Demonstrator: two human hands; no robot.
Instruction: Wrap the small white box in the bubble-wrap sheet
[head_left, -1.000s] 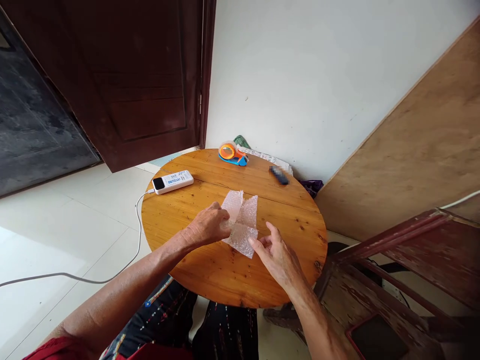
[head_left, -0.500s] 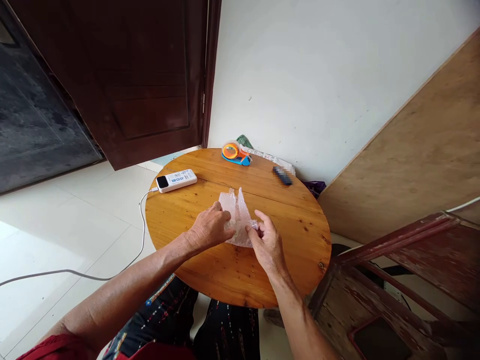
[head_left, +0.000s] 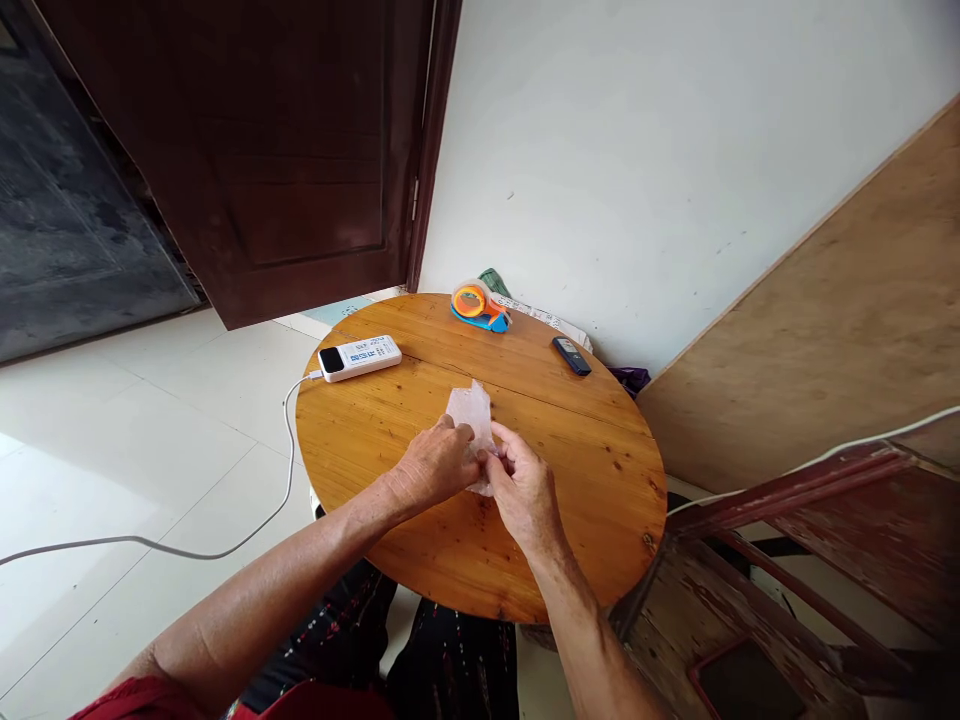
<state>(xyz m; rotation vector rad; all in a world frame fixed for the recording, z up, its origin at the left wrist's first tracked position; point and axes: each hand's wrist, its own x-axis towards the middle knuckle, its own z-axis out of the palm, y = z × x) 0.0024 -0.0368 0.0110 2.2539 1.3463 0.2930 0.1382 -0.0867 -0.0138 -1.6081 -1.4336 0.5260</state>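
A piece of pinkish bubble wrap lies folded at the middle of the round wooden table. From the left, my left hand presses on it with curled fingers. My right hand pinches its right edge between thumb and fingers. The fingertips of both hands nearly meet over the wrap and cover its lower part. Whether anything is wrapped inside cannot be seen.
A tape dispenser in orange and blue stands at the table's back. To its right lies a dark remote-like device. A white power bank with a plugged-in cable rests at the left. A wooden chair stands right.
The right side of the bubble wrap has been folded over to the left, making it narrower. My right hand has moved left, so both hands are closer together. The view has shifted slightly.
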